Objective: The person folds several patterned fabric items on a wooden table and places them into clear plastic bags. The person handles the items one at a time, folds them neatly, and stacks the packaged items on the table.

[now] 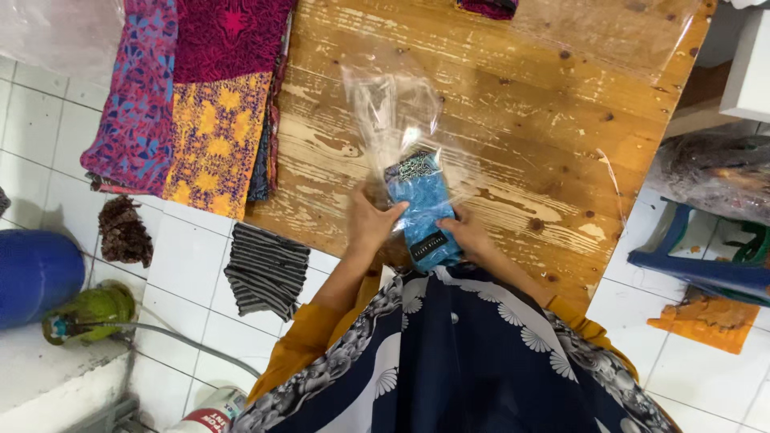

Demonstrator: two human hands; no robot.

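A folded blue patterned cloth [423,210] with a dark label lies at the near edge of a worn wooden table [513,104]. Its far end sits inside the mouth of a clear plastic bag [393,112] that lies flat on the table beyond it. My left hand [370,220] grips the cloth's left side together with the bag's edge. My right hand [468,234] holds the cloth's near right side. Both arms wear mustard sleeves under a dark floral garment.
Folded batik cloths [192,104] in purple, magenta and yellow hang over the table's left edge. A striped cloth [266,269] and a brown lump [124,231] lie on the white tiled floor. A blue stool [706,256] stands at right, a blue drum [32,273] at left.
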